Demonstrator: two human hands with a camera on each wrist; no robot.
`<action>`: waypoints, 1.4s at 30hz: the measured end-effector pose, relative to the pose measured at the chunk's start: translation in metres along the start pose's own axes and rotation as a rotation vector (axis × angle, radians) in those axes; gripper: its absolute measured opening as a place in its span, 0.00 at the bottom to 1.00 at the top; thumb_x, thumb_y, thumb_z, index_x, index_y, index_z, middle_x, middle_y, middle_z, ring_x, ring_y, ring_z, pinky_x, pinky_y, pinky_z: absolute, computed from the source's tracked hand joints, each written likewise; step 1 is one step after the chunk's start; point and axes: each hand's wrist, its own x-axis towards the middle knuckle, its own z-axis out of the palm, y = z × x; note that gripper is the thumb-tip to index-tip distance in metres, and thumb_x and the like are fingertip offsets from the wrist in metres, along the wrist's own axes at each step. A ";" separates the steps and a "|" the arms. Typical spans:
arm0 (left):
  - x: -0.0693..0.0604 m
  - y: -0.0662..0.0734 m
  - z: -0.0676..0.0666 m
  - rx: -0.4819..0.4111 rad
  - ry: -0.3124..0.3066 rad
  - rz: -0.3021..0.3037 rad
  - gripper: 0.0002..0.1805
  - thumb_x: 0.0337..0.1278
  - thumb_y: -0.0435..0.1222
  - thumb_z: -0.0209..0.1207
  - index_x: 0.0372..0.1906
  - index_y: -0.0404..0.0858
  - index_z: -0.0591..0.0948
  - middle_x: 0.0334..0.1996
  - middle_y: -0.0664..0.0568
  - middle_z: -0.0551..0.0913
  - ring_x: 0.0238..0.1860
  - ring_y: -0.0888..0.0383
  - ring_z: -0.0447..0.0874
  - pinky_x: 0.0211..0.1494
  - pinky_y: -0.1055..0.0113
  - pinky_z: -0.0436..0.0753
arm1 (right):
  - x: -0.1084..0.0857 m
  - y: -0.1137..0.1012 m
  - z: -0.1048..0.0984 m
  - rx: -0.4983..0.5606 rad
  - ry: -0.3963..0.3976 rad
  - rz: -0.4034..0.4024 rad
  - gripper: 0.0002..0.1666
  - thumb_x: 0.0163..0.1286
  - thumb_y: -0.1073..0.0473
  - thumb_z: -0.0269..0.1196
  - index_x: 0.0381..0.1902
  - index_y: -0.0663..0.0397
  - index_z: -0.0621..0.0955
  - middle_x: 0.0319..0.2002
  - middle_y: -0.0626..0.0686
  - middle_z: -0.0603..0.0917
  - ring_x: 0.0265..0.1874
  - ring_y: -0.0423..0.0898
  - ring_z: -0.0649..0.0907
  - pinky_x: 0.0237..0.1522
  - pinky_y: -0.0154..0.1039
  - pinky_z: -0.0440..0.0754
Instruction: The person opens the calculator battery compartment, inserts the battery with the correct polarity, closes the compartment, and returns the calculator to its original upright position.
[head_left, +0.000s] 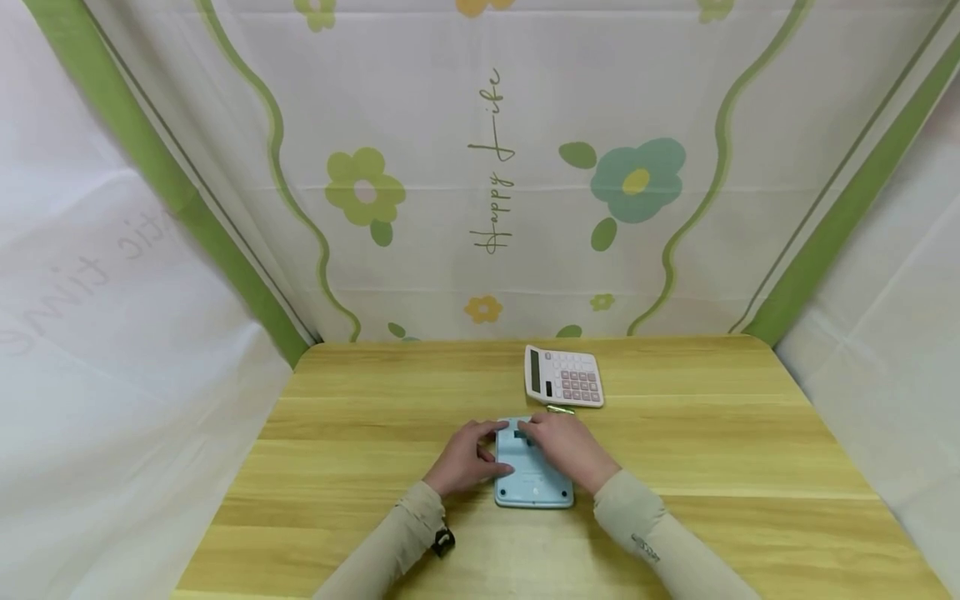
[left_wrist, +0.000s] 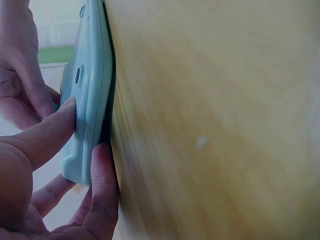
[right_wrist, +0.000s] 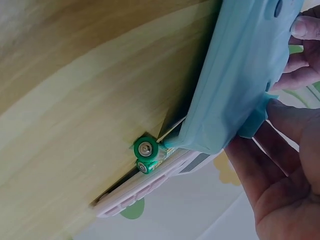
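Note:
A light blue calculator (head_left: 534, 490) lies face down on the table, its back with dark round feet turned up. My left hand (head_left: 461, 460) grips it along the left side; in the left wrist view the thumb (left_wrist: 57, 122) presses the back while a finger reaches under the edge. Over the calculator's far end is my right hand (head_left: 568, 446). Between thumb and fingers it pinches a small blue battery cover (right_wrist: 254, 119), tilted up from the back. The battery slot itself is mostly hidden by the fingers.
Two green batteries (right_wrist: 145, 149) lie on the table just past the calculator's far end. Behind them rests a pink-and-white calculator (head_left: 581, 367), keys up. The wooden table (head_left: 360, 417) meets patterned curtains at the back and sides.

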 end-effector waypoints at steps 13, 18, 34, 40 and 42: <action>0.001 0.002 -0.002 -0.018 -0.006 0.000 0.37 0.55 0.40 0.77 0.71 0.46 0.77 0.54 0.48 0.78 0.36 0.62 0.82 0.41 0.70 0.84 | -0.002 0.006 0.001 0.078 0.031 0.014 0.17 0.71 0.65 0.67 0.56 0.52 0.87 0.46 0.53 0.90 0.41 0.48 0.89 0.46 0.43 0.88; 0.001 0.002 -0.003 -0.044 -0.007 -0.006 0.37 0.54 0.39 0.77 0.70 0.45 0.77 0.54 0.47 0.78 0.36 0.61 0.82 0.40 0.70 0.84 | -0.006 0.010 -0.002 0.217 0.053 0.038 0.18 0.72 0.65 0.67 0.58 0.52 0.86 0.51 0.53 0.90 0.49 0.50 0.89 0.53 0.46 0.87; 0.003 -0.003 -0.001 -0.037 -0.011 -0.017 0.37 0.53 0.40 0.77 0.70 0.46 0.78 0.55 0.48 0.78 0.36 0.61 0.82 0.41 0.70 0.84 | -0.018 0.030 -0.015 0.366 0.105 0.137 0.20 0.73 0.67 0.65 0.61 0.56 0.84 0.57 0.55 0.88 0.57 0.54 0.86 0.61 0.52 0.83; 0.003 -0.004 -0.001 -0.041 -0.013 -0.025 0.37 0.53 0.40 0.78 0.70 0.47 0.78 0.55 0.48 0.78 0.37 0.60 0.82 0.42 0.69 0.84 | -0.021 0.042 -0.017 0.350 0.103 0.190 0.17 0.75 0.65 0.63 0.59 0.55 0.85 0.55 0.55 0.89 0.56 0.54 0.87 0.60 0.53 0.83; 0.003 -0.004 -0.001 -0.046 -0.013 -0.027 0.37 0.53 0.39 0.78 0.70 0.47 0.78 0.55 0.48 0.78 0.37 0.60 0.82 0.42 0.69 0.84 | -0.023 0.046 -0.017 0.348 0.117 0.198 0.16 0.75 0.66 0.63 0.58 0.56 0.85 0.54 0.57 0.89 0.55 0.55 0.87 0.60 0.54 0.83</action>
